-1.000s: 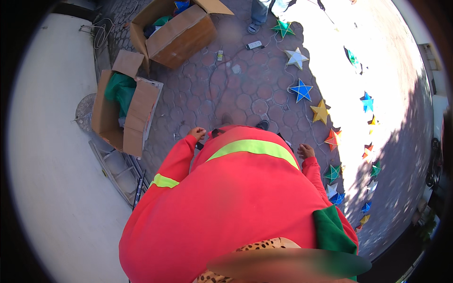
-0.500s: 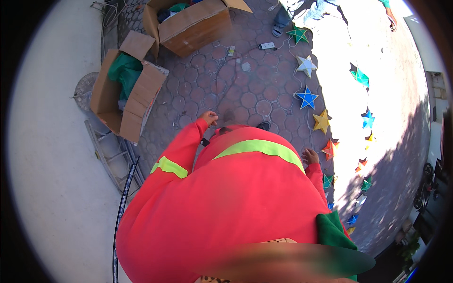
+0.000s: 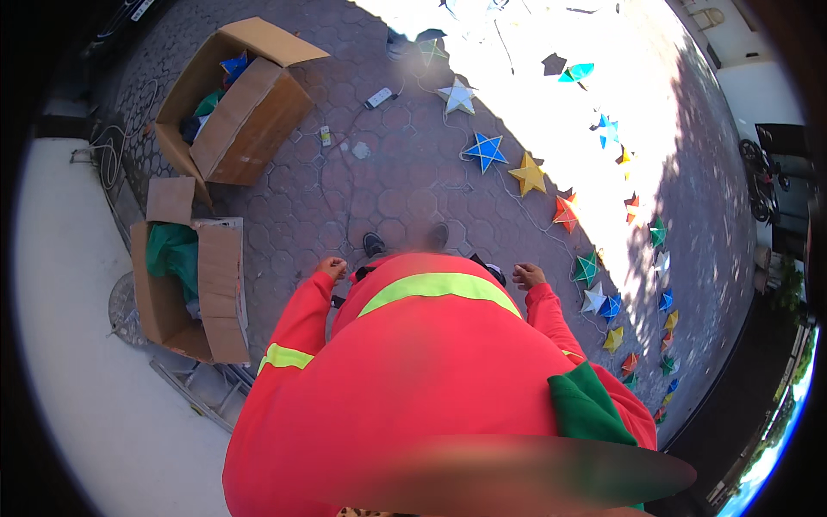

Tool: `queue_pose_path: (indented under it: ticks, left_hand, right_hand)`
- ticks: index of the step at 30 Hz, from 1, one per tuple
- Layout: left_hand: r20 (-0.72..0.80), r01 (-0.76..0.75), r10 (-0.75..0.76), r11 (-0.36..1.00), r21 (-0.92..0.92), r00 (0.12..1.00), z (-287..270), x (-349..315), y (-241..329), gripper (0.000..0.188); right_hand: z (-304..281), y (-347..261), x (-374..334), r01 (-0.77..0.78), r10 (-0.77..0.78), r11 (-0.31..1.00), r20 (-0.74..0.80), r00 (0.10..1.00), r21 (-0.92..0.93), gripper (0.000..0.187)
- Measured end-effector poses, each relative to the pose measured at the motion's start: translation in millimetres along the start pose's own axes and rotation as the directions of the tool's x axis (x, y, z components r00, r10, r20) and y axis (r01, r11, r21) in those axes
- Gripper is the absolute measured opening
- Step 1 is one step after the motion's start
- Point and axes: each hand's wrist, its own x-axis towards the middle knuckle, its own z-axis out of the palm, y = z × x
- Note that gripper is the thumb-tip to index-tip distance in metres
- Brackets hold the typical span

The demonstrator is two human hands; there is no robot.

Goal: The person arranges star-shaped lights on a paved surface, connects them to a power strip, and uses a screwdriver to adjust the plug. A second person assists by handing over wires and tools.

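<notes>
At my left side hangs my left hand (image 3: 332,268), its fingers loosely curled in with nothing visible in them. My right hand (image 3: 528,276) is out at my other side, empty, with its bent fingers a little apart. Neither hand touches anything on the ground. To the right, star lanterns joined by wire lie in two rows. Nearest my right hand are a green star (image 3: 586,269), a white star (image 3: 593,298) and a red star (image 3: 566,212). Farther up lie a yellow star (image 3: 528,175), a blue star (image 3: 488,152) and another white star (image 3: 457,96).
An open cardboard box (image 3: 222,284) holding green material stands left, beside a metal ladder (image 3: 194,388) by the white wall (image 3: 77,302). A bigger carton (image 3: 250,129) stands beyond. A white power strip (image 3: 377,98) and cords lie on hexagonal paving (image 3: 396,189).
My view has turned: boxes and stars sit farther left, and more of the lantern rows shows. My right hand has come slightly inward. A person's hand at the upper right is out of view.
</notes>
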Motion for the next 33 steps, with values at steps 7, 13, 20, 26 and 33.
queue_pose_path:
  ticks: [7, 13, 20, 26, 33]
  left_hand:
    - [0.080, -0.112, 0.090, 0.938, 0.328, 0.993, 6, -3, 30, 0.034]
    - [0.101, -0.137, 0.118, 0.967, 0.215, 0.988, 31, 3, 113, 0.034]
    - [0.278, -0.303, 0.204, 0.874, 0.380, 0.939, 44, 33, 191, 0.036]
    - [0.342, -0.259, 0.080, 0.815, 0.518, 0.936, 23, 80, 232, 0.039]
    - [0.435, -0.333, 0.015, 0.666, 0.668, 0.900, 17, 118, 264, 0.038]
  right_hand:
    - [-14, 19, -11, 0.014, -0.009, 0.999, -0.110, 0.994, 0.044, 0.034]
    - [-42, 56, -13, 0.022, 0.027, 0.978, -0.235, 0.972, 0.207, 0.031]
    - [-18, 111, -53, 0.045, 0.095, 0.904, -0.302, 0.949, 0.425, 0.031]
    - [88, 159, -108, -0.024, 0.228, 0.825, -0.294, 0.928, 0.565, 0.033]
    - [216, 183, -162, -0.100, 0.351, 0.737, -0.252, 0.902, 0.669, 0.036]
